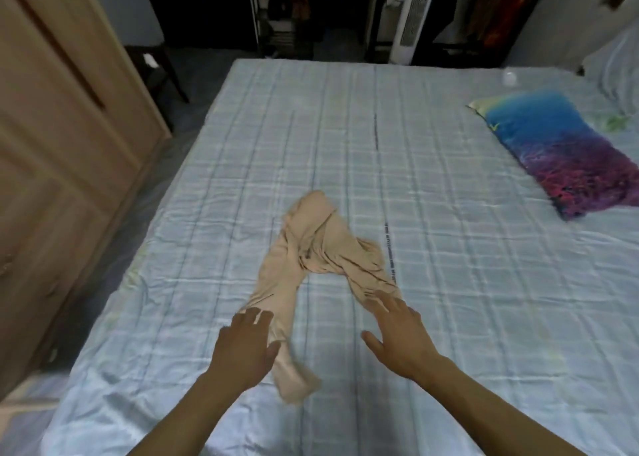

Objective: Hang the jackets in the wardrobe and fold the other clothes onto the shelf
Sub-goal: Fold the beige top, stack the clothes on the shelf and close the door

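Right now the trousers lie on the bed, spread like an upturned V: the waist bunched at the far end, the two legs running back toward the person. Each leg's long axis points roughly along the reach of one arm. The left leg reaches nearer the person, and its cuff lies crumpled just beside the left wrist.

The left hand has its fingers spread and fairly straight, lying on or just over the left leg; whether it presses the cloth I cannot tell. The right hand is likewise spread wide, its fingertips at the end of the right leg, touching or barely above it. Neither hand grips anything.

So the garment lies straight ahead and between the hands, one leg to each. I judge the coming move to be drawing the legs together or smoothing them flat, and since both hands are equally near their legs, neither has the advantage.

Room is generous. Bare sheet extends beyond the waist and well off to the right, where a pillow lies well apart. On the left, the bed's edge is nearer, with the wardrobe across a narrow strip of floor.
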### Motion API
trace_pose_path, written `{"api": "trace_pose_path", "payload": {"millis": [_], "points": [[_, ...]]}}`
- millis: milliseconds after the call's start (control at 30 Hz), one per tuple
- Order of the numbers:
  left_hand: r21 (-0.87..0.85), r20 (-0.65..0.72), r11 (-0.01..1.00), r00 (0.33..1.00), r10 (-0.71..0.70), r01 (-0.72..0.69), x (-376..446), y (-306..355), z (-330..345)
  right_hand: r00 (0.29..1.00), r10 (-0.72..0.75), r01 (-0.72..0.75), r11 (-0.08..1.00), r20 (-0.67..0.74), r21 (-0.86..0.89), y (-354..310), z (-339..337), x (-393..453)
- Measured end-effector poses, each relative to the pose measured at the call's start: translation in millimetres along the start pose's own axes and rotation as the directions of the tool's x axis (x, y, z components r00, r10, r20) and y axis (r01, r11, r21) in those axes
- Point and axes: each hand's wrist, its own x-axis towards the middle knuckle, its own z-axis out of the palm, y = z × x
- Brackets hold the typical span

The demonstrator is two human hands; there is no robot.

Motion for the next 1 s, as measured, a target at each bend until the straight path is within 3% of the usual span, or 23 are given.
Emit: {"api": "trace_pose_path", "payload": {"millis": [300, 500, 700, 867, 1000], "points": [[-0.021, 0.029, 0.997, 0.997, -0.07, 0.071, 69.3, 26.9, -5.3, 0.993, -0.055, 0.052, 0.998, 0.105, 0.037, 34.6, -1.5, 86.1], [-0.145, 0.042, 0.988, 0.998, -0.051, 0.056, 154.8, 17.4, -3.5, 0.995, -0.031, 0.027, 0.999, 0.096, 0.042, 42.4, -1.1, 140.1], [-0.198, 0.061, 0.979, 0.997, -0.042, 0.053, 226.5, 3.6, 17.8, 0.984, 0.007, -0.035, 0.988, 0.177, 0.152, 43.0, 27.1, 221.8], [-0.156, 0.171, 0.988, 0.985, 0.018, 0.009, 277.9, -2.9, 41.9, 0.988, 0.029, -0.06, 0.977, 0.15, 0.206, 27.3, 52.2, 271.8], [-0.21, 0.251, 0.978, 0.967, 0.036, 0.018, 305.3, -6.5, 64.5, 0.977, 0.046, -0.076, 0.987, 0.206, 0.143, 17.2, 83.7, 291.5]]}}
